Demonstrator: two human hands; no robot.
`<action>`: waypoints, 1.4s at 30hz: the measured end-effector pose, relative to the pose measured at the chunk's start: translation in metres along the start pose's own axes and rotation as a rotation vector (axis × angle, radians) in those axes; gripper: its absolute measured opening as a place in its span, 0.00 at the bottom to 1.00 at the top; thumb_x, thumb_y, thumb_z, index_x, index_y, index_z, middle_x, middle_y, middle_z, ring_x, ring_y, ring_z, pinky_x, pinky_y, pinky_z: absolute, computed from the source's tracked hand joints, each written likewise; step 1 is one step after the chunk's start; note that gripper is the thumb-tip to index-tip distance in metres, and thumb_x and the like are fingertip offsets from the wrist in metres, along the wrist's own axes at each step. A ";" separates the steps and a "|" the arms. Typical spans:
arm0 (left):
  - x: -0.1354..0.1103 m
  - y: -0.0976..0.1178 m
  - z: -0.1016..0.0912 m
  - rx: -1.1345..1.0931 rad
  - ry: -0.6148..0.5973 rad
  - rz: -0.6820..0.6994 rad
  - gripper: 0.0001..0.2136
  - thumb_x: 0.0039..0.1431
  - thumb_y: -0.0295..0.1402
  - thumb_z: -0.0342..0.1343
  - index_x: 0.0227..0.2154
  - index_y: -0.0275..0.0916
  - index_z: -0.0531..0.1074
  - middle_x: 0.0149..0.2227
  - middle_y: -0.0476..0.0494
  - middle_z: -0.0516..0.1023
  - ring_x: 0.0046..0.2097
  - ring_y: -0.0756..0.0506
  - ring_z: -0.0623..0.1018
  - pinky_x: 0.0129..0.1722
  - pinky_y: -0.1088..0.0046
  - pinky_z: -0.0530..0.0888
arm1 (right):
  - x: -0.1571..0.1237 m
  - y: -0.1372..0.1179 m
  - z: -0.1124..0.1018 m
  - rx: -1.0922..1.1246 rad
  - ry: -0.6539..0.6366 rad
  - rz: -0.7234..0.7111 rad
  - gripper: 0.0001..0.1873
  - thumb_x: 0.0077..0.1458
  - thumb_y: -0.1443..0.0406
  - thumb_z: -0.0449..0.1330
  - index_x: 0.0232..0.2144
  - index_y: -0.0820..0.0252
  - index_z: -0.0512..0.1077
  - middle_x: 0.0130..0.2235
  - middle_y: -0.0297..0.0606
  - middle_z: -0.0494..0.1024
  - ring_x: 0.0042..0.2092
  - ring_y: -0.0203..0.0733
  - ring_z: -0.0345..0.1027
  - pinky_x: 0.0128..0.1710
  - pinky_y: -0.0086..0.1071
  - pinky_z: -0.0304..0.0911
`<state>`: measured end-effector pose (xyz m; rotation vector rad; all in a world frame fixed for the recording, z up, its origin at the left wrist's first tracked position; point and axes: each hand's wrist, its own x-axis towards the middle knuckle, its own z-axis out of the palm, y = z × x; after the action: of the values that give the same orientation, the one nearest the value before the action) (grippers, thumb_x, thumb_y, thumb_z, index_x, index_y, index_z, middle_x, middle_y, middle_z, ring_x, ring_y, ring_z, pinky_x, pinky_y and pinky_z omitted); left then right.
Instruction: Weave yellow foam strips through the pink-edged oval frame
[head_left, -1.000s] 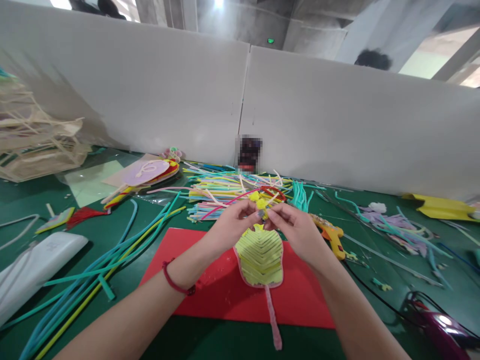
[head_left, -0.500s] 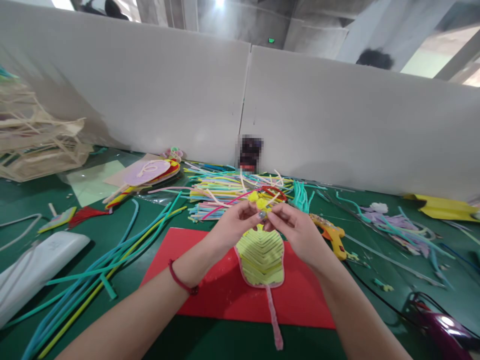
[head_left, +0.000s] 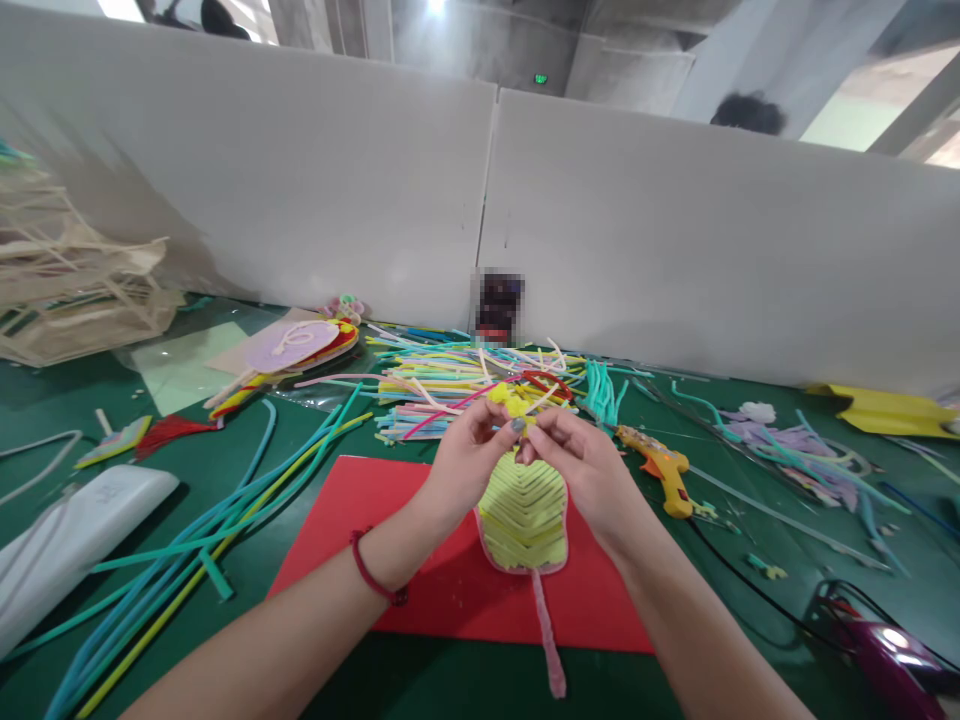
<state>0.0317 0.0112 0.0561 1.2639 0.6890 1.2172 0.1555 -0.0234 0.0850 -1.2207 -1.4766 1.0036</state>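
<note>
A small yellow pipe-cleaner flower (head_left: 511,400) is pinched between my two hands, above the middle of the table. My left hand (head_left: 474,450) grips it from the left with thumb and fingers closed. From the right, the fingertips of my right hand (head_left: 581,460) press together on its lower edge. Below my hands lies a yellow-green leaf-shaped fan (head_left: 523,515) with a pink rim and a pink pipe-cleaner handle (head_left: 549,640). My fingers cover its top. The fan rests on a red sheet (head_left: 442,590), and its handle reaches past the sheet's near edge.
Behind my hands lies a pile of coloured pipe cleaners (head_left: 427,385). A yellow glue gun (head_left: 664,470) with a black cord is at the right. Long blue and green pipe cleaners (head_left: 247,510) and a white device (head_left: 97,530) are at the left. A white partition (head_left: 300,190) stands behind.
My hands have come slightly lower and turned a little around the yellow flower, which now shows more to the upper left. The red sheet has shifted slightly left; the fan stays in place.
</note>
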 end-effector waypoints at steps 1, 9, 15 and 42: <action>0.000 -0.001 0.000 0.024 0.016 0.019 0.08 0.51 0.34 0.56 0.27 0.37 0.63 0.28 0.51 0.67 0.31 0.52 0.68 0.32 0.76 0.66 | 0.000 0.000 0.001 0.012 0.010 0.006 0.09 0.52 0.62 0.54 0.23 0.59 0.64 0.23 0.32 0.69 0.29 0.35 0.65 0.34 0.31 0.62; -0.002 -0.004 -0.009 0.635 -0.118 0.320 0.07 0.59 0.29 0.45 0.28 0.37 0.66 0.29 0.47 0.70 0.32 0.50 0.69 0.33 0.74 0.67 | 0.003 -0.001 -0.018 -0.046 0.047 0.016 0.10 0.51 0.60 0.55 0.22 0.60 0.66 0.21 0.31 0.69 0.26 0.34 0.65 0.31 0.30 0.62; -0.002 0.018 -0.013 0.890 -0.044 0.520 0.05 0.59 0.30 0.48 0.32 0.38 0.69 0.34 0.44 0.74 0.39 0.47 0.72 0.40 0.71 0.68 | 0.003 -0.003 -0.022 -0.108 0.008 0.018 0.09 0.51 0.60 0.56 0.24 0.59 0.67 0.23 0.34 0.73 0.28 0.36 0.68 0.32 0.32 0.64; -0.007 0.019 -0.020 1.207 -0.226 0.796 0.10 0.61 0.27 0.42 0.36 0.37 0.69 0.36 0.41 0.74 0.40 0.45 0.72 0.42 0.66 0.69 | 0.002 0.007 -0.005 -0.229 0.070 -0.131 0.08 0.55 0.64 0.53 0.25 0.59 0.67 0.26 0.35 0.74 0.29 0.38 0.68 0.32 0.31 0.63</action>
<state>0.0056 0.0091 0.0679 2.8302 0.7969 1.2209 0.1621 -0.0198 0.0793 -1.2874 -1.6274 0.7123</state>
